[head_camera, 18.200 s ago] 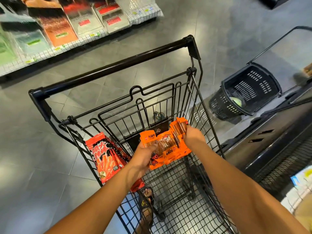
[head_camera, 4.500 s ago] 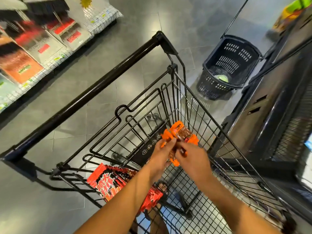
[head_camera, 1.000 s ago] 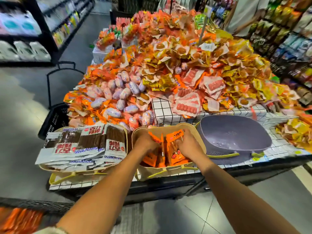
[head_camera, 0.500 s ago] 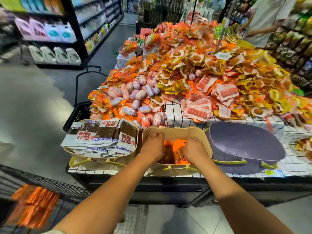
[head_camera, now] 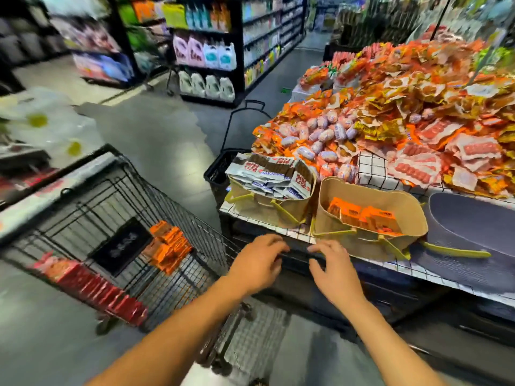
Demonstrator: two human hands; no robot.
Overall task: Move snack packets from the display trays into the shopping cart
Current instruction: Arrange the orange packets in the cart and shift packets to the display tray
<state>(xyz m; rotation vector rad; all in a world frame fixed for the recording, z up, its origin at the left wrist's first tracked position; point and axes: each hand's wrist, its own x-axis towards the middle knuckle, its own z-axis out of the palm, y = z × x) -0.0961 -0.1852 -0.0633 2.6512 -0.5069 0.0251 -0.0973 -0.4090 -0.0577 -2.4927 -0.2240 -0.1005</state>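
A tan display tray (head_camera: pixel 370 243) at the table's front edge holds a few orange snack packets (head_camera: pixel 365 215). To its left a second tan tray (head_camera: pixel 267 207) is piled with white and brown packets (head_camera: pixel 274 174). The black wire shopping cart (head_camera: pixel 117 196) stands at lower left with orange packets (head_camera: pixel 167 245) and red packets (head_camera: pixel 92 288) inside. My left hand (head_camera: pixel 257 263) and my right hand (head_camera: pixel 335 270) hover in front of the table edge, below the trays. Both hold nothing, with fingers loosely spread.
A grey-purple basin (head_camera: pixel 471 218) sits right of the orange tray. Behind the trays rises a big heap of mixed snack packets (head_camera: pixel 404 112). A black hand basket (head_camera: pixel 223 168) stands on the floor left of the table. Shelves of bottles (head_camera: pixel 206 54) line the aisle.
Both hands have come out of the orange tray without packets and dropped to the table's front edge. The view has swung left, bringing the cart into sight.
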